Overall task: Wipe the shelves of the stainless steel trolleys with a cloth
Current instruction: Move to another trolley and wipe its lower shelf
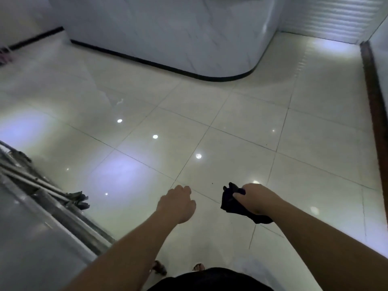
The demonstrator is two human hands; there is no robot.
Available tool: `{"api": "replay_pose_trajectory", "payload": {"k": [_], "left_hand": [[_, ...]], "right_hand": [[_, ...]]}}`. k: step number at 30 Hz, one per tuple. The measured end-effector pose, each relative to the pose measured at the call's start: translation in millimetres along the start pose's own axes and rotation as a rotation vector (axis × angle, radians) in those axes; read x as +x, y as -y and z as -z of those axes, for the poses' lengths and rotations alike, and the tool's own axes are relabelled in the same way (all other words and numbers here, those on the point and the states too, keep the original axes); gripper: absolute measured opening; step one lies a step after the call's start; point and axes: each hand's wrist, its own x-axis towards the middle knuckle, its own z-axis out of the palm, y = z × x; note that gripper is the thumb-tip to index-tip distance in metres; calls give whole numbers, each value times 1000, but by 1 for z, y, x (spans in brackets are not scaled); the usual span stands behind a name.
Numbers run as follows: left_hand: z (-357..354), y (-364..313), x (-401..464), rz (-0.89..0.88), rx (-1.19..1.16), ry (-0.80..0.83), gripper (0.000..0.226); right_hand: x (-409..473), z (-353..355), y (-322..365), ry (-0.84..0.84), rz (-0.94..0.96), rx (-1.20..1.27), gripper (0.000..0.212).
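Head view, trolley (31, 217) cropped, blurred, cloth (233, 201) half-hidden

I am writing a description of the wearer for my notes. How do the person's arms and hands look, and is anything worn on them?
Both forearms are bare up to the bottom edge of the picture: no sleeves show. The left hand and the right hand wear no gloves, and I see no watch, bracelet or ring, though the picture is dim and slightly blurred. No markings show on either arm.
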Motion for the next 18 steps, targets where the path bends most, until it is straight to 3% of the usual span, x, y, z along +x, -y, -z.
{"api": "replay_pose_trajectory", "payload": {"k": [9,18], "left_hand": [[46,3,101,356,-242,-119,50],[54,17,104,758,-494,-169,47]], "right_hand": [[184,112,40,65,306,-265,36],[266,155,164,152,662,-502,38]]}}
